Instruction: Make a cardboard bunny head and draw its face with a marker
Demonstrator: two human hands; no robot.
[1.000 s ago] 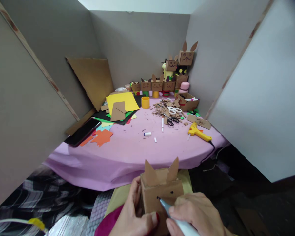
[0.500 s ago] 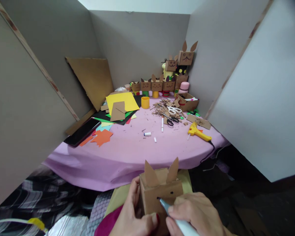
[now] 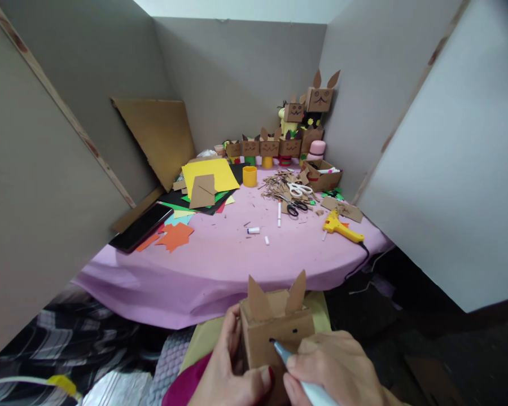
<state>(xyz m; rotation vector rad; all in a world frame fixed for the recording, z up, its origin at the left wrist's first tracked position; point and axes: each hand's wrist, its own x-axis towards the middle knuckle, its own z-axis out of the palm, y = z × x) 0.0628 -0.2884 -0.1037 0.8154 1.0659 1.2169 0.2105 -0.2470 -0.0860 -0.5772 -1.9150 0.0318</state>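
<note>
Matt brown cardboard box [image 3: 275, 338], pink cloth tablecloth [image 3: 220, 259]

Craft workstation, screened by grey boards [image 3: 68, 141]. Ahead of the left hand [image 3: 232, 369] and right hand [image 3: 338, 366], a pink-covered surface [image 3: 228, 251] carries coloured paper sheets [image 3: 210, 173], scissors [image 3: 300, 190], a yellow glue gun [image 3: 338, 225], cardboard scraps [image 3: 277, 183] and, farthest ahead, a row of cardboard animal boxes [image 3: 270, 148].

Single head cam: looks fwd & down, v. close above cardboard box [image 3: 260, 338], table [image 3: 237, 254] just beyond.
</note>
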